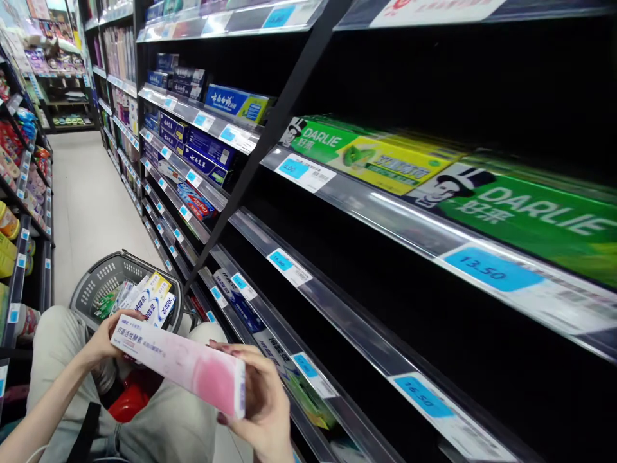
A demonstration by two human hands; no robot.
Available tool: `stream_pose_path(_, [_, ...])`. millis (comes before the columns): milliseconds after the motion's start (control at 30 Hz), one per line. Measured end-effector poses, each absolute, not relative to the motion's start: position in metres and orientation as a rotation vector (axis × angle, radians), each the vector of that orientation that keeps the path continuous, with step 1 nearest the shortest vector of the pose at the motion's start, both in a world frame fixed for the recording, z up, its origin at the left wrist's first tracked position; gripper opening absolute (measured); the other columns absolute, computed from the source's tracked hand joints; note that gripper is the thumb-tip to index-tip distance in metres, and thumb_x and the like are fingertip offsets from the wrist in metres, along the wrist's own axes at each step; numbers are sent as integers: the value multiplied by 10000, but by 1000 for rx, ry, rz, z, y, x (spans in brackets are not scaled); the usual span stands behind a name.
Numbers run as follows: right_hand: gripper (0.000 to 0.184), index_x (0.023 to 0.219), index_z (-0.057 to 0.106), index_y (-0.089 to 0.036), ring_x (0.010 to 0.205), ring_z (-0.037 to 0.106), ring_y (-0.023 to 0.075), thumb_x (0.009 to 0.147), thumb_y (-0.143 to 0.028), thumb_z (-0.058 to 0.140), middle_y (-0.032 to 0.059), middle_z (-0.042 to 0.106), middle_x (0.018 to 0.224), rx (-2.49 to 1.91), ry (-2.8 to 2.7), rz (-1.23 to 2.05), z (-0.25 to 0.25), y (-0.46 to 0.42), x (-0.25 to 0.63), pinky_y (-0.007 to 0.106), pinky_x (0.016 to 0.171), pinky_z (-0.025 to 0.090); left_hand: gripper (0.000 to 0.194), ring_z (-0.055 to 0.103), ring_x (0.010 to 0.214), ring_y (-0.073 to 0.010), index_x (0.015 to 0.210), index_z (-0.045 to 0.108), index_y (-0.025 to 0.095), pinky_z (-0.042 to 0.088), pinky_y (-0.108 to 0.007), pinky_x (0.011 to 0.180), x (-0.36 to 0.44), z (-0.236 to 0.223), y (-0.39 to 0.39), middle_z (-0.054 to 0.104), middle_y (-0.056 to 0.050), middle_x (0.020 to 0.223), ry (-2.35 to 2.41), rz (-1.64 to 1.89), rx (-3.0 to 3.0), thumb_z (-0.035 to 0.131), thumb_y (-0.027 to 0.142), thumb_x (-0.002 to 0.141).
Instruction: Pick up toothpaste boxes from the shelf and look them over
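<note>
A long pink and white toothpaste box is held between my two hands, above my lap. My left hand grips its far left end, with the fingers partly hidden behind the box. At the near right end, my right hand closes around the box, thumb below and fingers on top. Just beyond my left hand stands a grey basket on the floor, with several toothpaste boxes inside, mostly white, some yellow or green.
Shelves rise on my right with green Darlie toothpaste boxes, blue toothpaste boxes and a price tag on a shelf edge. More boxes lie on a low shelf. Another stocked shelf lines the left. The aisle floor runs ahead.
</note>
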State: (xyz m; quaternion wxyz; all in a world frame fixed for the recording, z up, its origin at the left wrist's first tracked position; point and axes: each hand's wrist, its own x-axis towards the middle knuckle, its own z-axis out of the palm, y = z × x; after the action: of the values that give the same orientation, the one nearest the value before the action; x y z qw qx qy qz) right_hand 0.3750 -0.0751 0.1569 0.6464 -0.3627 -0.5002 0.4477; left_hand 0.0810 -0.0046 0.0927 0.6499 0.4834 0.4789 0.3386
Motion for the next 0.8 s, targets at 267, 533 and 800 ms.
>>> stream_pose_path(267, [561, 1116, 610, -335, 1095, 634, 354, 629, -479, 848, 70, 608, 1140, -858, -957, 1118, 96, -87, 409, 551, 930, 504, 654, 624, 951, -181, 1074, 615, 182, 478, -215, 813, 92, 144, -18, 673, -37, 1084, 1140, 809, 1176, 839, 84, 468])
stream_pose_path(533, [693, 1192, 617, -265, 1047, 651, 319, 613, -600, 799, 115, 695, 1115, -956, -398, 1333, 47, -89, 401, 519, 920, 514, 561, 679, 880, -224, 1116, 602, 166, 527, -255, 739, 109, 169, -37, 705, -61, 1035, 1304, 767, 1562, 801, 218, 595])
stream_pose_path(800, [328, 904, 752, -245, 922, 712, 200, 742, -531, 742, 43, 766, 936, -848, -130, 1421, 9, -62, 352, 356, 867, 567, 823, 671, 1079, -251, 1389, 381, 222, 574, -301, 860, 138, 210, -60, 659, -107, 1247, 1347, 872, 2368, 743, 528, 717])
